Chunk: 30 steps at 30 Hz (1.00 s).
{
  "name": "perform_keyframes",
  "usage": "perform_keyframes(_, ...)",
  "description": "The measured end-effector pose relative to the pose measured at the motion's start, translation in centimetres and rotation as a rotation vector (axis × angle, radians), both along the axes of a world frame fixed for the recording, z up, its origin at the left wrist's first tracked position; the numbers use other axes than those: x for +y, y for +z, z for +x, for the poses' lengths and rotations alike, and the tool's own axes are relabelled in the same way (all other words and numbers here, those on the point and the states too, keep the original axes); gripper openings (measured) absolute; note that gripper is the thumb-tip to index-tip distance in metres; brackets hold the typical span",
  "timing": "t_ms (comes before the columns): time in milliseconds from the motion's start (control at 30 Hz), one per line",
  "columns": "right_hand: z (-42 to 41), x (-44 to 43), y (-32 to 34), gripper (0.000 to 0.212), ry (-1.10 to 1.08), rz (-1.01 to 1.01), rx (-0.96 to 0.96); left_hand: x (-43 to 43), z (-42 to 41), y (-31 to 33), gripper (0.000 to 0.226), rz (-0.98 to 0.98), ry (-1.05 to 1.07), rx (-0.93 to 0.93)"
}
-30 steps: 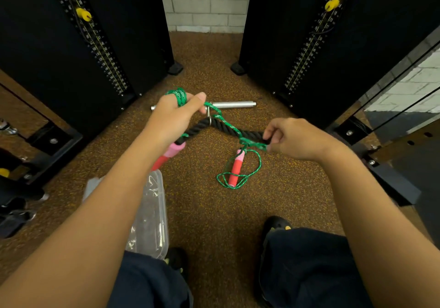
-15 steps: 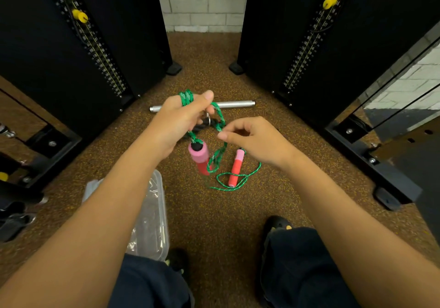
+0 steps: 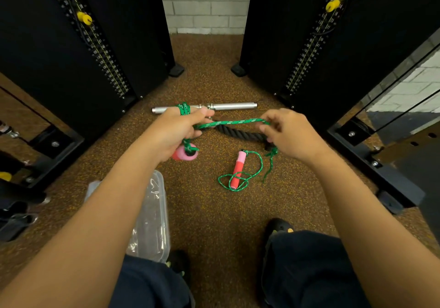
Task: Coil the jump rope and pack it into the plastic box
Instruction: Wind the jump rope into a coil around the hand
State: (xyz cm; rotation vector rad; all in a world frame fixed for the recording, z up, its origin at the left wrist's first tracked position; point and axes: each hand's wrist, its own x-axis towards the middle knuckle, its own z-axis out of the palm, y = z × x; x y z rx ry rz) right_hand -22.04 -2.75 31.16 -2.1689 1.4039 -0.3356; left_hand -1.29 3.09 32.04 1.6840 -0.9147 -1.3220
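The green jump rope (image 3: 232,122) stretches taut between both hands. The left hand (image 3: 177,129) grips its coils, one handle (image 3: 187,154) hanging below; the right hand (image 3: 289,134) pinches the cord. The other handle (image 3: 238,168) lies on the floor (image 3: 214,212), near the plastic box (image 3: 152,224).

Two hands (image 3: 181,129) (image 3: 288,134); one green jump rope (image 3: 228,122) with two pink-and-red handles (image 3: 187,153) (image 3: 238,168); one clear plastic box (image 3: 156,224); one steel bar (image 3: 233,106); one black rope (image 3: 240,132); two yellow pins (image 3: 84,18) (image 3: 332,5); two shoes (image 3: 177,260) (image 3: 279,228).
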Motion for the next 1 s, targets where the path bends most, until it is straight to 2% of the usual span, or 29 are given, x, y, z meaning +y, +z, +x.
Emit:
perform_keyframes(133,-0.7,0.0,1.3,0.023,0.117,0.066,-0.016,-0.3,0.1,0.6,0.033,0.01,0.183,0.692)
perform_keyframes(200,-0.6,0.5,2.0,0.031,0.216,0.122,-0.019,-0.3,0.4,0.7,0.03,-0.041,0.287,0.906)
perform_keyframes(233,-0.5,0.7,2.2,0.034,0.257,0.156,0.006,-0.4,0.5,0.8,0.026,-0.069,0.334,0.941)
perform_keyframes(367,-0.1,1.4,1.9,0.037,0.396,0.211,0.166,-0.5,1.1,0.4,0.033,-0.135,0.439,0.926)
perform_keyframes(500,0.5,2.2,2.8,0.036,0.481,0.185,0.062,-0.7,0.5,0.1,0.033,-0.104,0.427,0.588)
perform_keyframes(567,0.9,2.5,3.2,0.031,0.521,0.127,-0.027,-0.6,-0.4,0.1,0.031,-0.1,0.282,0.362)
perform_keyframes(667,1.2,2.6,3.8,0.019,0.528,0.009,-0.137,0.0,-1.6,-0.2,0.025,-0.082,-0.117,0.009)
perform_keyframes(700,1.1,2.5,4.0,0.013,0.506,-0.02,-0.181,0.3,-1.9,-0.3,0.03,-0.048,-0.236,-0.081)
perform_keyframes(733,1.1,2.4,4.0,0.007,0.471,-0.033,-0.227,0.5,-2.1,-0.5,0.045,-0.006,-0.331,-0.119)
perform_keyframes(800,0.9,2.3,4.1,0.013,0.366,-0.044,-0.306,0.7,-2.7,-0.8,0.073,0.046,-0.456,-0.043)
perform_keyframes(833,0.8,2.1,4.0,0.015,0.316,-0.049,-0.337,0.8,-3.2,-0.7,0.078,0.047,-0.497,0.044)
perform_keyframes(1000,0.5,1.5,3.4,0.027,0.149,-0.085,-0.402,1.4,-4.2,1.0,0.078,0.023,-0.564,0.489)
